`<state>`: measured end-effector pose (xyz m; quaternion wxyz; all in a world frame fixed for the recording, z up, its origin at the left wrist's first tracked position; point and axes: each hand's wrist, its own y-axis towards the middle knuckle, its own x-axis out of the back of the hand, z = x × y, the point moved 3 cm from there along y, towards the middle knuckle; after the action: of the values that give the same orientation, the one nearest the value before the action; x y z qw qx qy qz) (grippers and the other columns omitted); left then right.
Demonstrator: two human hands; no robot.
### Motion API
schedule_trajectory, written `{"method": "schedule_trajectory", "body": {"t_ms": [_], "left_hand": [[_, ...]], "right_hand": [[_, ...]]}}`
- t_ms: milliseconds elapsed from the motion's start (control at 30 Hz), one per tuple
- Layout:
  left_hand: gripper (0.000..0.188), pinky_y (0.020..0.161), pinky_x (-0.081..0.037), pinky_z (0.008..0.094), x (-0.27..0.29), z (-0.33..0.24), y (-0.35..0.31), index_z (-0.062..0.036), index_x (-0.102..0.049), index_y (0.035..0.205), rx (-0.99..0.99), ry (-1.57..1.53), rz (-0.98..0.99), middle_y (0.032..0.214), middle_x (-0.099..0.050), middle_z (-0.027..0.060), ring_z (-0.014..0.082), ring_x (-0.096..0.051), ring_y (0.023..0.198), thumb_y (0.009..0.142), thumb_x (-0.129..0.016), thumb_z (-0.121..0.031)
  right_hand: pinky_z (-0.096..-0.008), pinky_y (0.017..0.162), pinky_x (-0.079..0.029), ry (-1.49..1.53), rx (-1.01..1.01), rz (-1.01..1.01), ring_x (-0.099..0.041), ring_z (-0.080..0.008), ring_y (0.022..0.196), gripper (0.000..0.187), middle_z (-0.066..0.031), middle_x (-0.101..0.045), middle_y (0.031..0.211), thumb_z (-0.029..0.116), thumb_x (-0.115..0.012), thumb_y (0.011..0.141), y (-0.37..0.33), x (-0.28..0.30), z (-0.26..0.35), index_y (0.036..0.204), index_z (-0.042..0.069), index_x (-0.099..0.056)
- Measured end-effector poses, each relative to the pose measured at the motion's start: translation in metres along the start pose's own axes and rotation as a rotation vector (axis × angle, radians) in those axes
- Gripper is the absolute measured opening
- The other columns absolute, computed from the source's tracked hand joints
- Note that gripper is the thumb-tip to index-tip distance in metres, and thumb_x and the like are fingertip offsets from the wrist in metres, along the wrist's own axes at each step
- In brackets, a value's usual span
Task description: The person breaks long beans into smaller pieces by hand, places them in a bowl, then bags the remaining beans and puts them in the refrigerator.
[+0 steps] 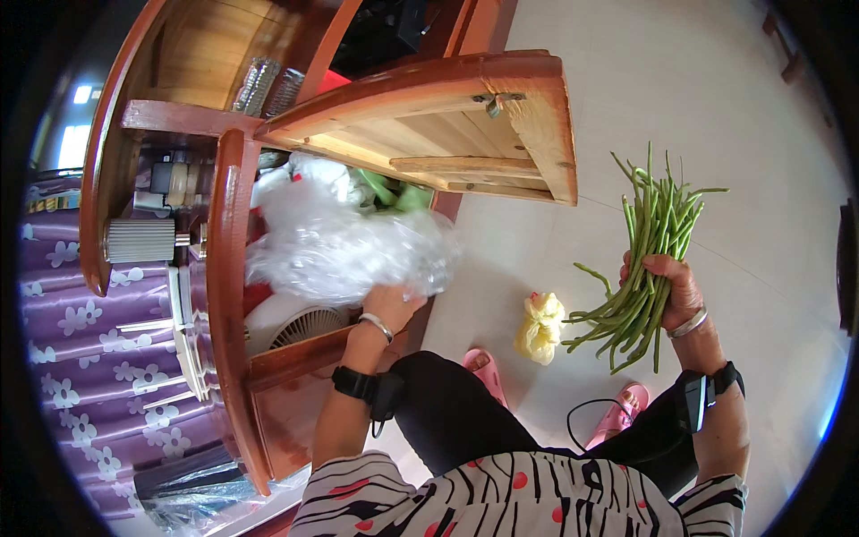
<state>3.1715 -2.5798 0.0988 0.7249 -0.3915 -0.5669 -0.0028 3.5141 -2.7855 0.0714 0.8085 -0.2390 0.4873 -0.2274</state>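
My right hand [673, 285] is wrapped round a bunch of long green beans [659, 219], held over the floor with ends sticking out above and below the fist. At the open cupboard, my left hand [394, 307] grips the near edge of a crumpled clear plastic bag [349, 246]. Motion blurs the bag, and its film partly hides the fingers. Behind it, white and green bags [394, 190] fill the compartment. A round slatted grille [309, 328], maybe of a fan, lies below the bag.
The wooden cupboard door [465, 134] stands swung out above my left hand. On the floor between my hands sits a tied yellow bag [540, 329]. My feet wear pink slippers [488, 374]. A purple flowered curtain [80, 358] hangs at the left.
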Motion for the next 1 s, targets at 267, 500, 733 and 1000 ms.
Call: {"method": "schedule_trajectory", "body": {"t_ms": [267, 500, 733, 1000], "left_hand": [[0.047, 0.079, -0.046, 0.0312, -0.006, 0.013, -0.034, -0.0067, -0.053, 0.115, -0.111, -0.436, 0.227, 0.097, -0.061, 0.0146, 0.0246, -0.059, 0.089, 0.077, -0.062, -0.032], [0.045, 0.075, -0.045, 0.0324, 0.087, -0.006, -0.131, -0.0035, -0.057, 0.106, 0.155, -0.563, -0.833, 0.097, -0.059, 0.0152, 0.0264, -0.056, 0.084, 0.065, -0.074, -0.011], [0.049, 0.086, -0.04, 0.0314, 0.024, -0.013, -0.072, -0.0004, -0.048, 0.118, -0.014, -1.117, 0.205, 0.111, -0.054, 0.0104, 0.0188, -0.051, 0.098, 0.078, -0.065, -0.022], [0.059, 0.099, -0.026, 0.0444, 0.086, 0.164, 0.013, 0.0078, -0.031, 0.126, 0.771, -0.416, -1.444, 0.129, -0.031, 0.0292, 0.0402, -0.031, 0.118, 0.087, -0.045, -0.033]], "right_hand": [[-0.0359, 0.062, -0.053, 0.006, 0.011, -0.023, -0.06, -0.0234, 0.069, 0.028, -0.0124, -0.059, 0.08, 0.008, -0.058, 0.069, 0.0, -0.004, -0.002, 0.095, -0.003, -0.053], [-0.0349, 0.065, -0.052, -0.001, -0.01, -0.037, -0.06, -0.0226, 0.069, 0.028, -0.0128, -0.059, 0.08, 0.011, -0.059, 0.069, -0.001, -0.001, -0.001, 0.092, -0.005, -0.054], [-0.0343, 0.067, -0.052, -0.021, -0.008, 0.013, -0.06, -0.0233, 0.071, 0.03, -0.0138, -0.059, 0.079, 0.014, -0.059, 0.07, 0.0, -0.008, -0.003, 0.092, -0.005, -0.055], [-0.0336, 0.066, -0.052, -0.017, -0.046, 0.013, -0.059, -0.0228, 0.071, 0.033, -0.0145, -0.06, 0.08, 0.017, -0.058, 0.071, -0.001, -0.008, 0.0, 0.095, -0.006, -0.054]]}}
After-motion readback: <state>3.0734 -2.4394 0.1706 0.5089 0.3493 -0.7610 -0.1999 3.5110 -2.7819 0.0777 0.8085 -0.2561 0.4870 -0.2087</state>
